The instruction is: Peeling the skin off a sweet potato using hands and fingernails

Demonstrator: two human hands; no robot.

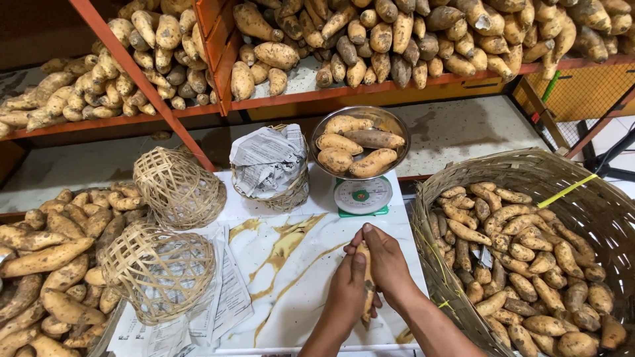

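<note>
Both clasped round one sweet potato (366, 277), left hand (349, 291) and right hand (387, 264), long axis pointing toward the scale (361, 196).

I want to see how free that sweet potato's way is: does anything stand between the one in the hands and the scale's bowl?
Nothing visible. Both hands, left hand and right hand, clasp the sweet potato; only bare marbled tabletop lies before the scale's bowl.

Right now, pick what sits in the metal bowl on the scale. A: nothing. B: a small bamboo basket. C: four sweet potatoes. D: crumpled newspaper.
C: four sweet potatoes lie in the metal bowl atop the scale; the newspaper fills a separate basket beside it.
</note>
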